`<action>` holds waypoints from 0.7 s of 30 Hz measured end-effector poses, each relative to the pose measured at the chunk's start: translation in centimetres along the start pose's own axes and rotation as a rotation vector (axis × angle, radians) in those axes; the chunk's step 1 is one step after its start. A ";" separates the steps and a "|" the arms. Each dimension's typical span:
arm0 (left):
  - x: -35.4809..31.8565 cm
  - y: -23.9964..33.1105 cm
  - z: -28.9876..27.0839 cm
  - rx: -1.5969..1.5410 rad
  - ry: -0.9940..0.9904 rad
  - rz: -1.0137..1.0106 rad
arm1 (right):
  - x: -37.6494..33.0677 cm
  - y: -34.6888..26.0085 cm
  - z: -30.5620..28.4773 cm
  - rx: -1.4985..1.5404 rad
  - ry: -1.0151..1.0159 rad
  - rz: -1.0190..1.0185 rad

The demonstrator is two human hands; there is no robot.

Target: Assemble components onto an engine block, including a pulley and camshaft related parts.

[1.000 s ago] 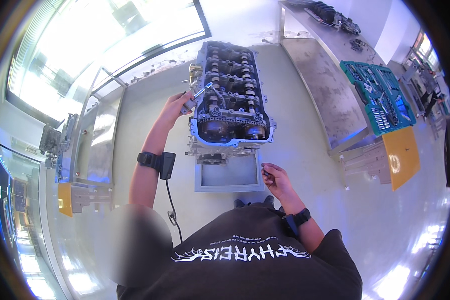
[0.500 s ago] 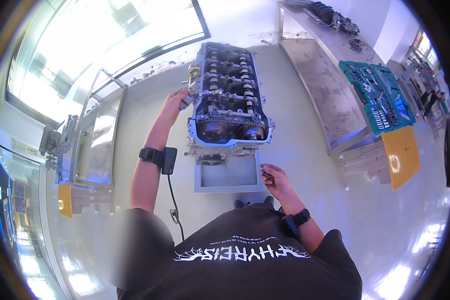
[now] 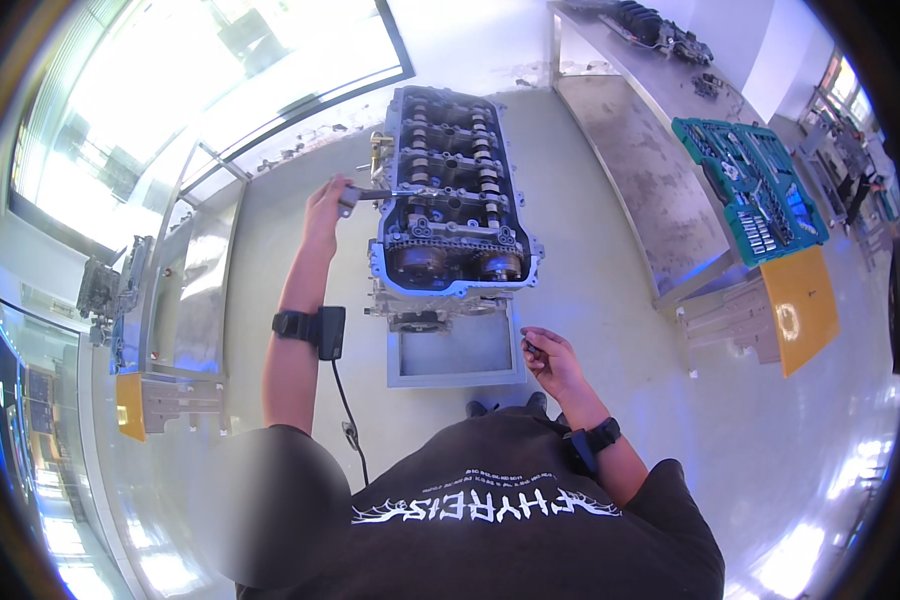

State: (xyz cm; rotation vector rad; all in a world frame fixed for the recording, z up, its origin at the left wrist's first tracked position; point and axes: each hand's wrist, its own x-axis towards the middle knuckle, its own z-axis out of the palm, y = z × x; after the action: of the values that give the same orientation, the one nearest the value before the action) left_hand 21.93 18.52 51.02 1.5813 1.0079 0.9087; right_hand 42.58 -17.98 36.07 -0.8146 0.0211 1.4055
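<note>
My left hand is closed around a grey metal part with a long stem, beside the left edge of the engine. The stem points right, toward the open top of the engine block and cylinder head, where two camshafts and a timing chain lie exposed. I cannot make out what kind of part it is. Lower down, off the engine's near right corner, my right hand has its fingers curled in a pinch. Something small and dark shows between them, too small to name.
Under the engine's near end sits a grey metal tray. A metal bench on the right carries a green socket set case and a black engine part. Another metal bench stands left. A cable hangs from my left wrist.
My left hand has drawn away to the left with the grey metal part, so its stem now lies further from the camshafts. My right hand stays put.
</note>
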 end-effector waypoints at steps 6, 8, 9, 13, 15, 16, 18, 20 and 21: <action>-6.7 -1.8 -3.9 -0.603 0.015 -0.089 | 0.2 -0.2 0.1 -0.028 -0.029 0.031; -10.5 -0.8 -2.2 -0.630 0.001 -0.123 | 0.8 0.1 -0.1 0.030 -0.031 0.114; -12.0 -0.9 -1.6 -0.595 -0.033 -0.136 | 0.8 0.0 0.5 0.028 -0.033 0.121; -16.8 0.6 0.8 -0.244 -0.300 -0.148 | 1.6 0.3 1.8 0.056 -0.066 0.196; -17.9 0.6 2.1 -0.219 -0.331 -0.155 | 1.9 0.1 2.5 0.026 -0.097 0.239; -18.3 0.7 2.6 -0.193 -0.371 -0.154 | 2.0 0.0 3.2 -0.043 -0.131 0.247; -18.7 1.0 3.6 -0.218 -0.406 -0.196 | 1.6 -0.8 5.2 -0.111 -0.166 0.263; -19.2 1.2 5.2 -0.264 -0.437 -0.257 | 1.0 -2.0 7.3 -0.371 -0.259 0.151; -19.2 1.2 5.6 -0.263 -0.432 -0.261 | 1.0 -2.3 8.2 -0.371 -0.262 0.157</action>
State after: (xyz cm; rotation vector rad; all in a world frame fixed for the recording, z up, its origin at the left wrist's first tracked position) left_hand 20.21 -1.39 49.64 1.3105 0.7306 0.4690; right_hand 41.18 -12.83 42.80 -0.9402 -0.3949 1.6834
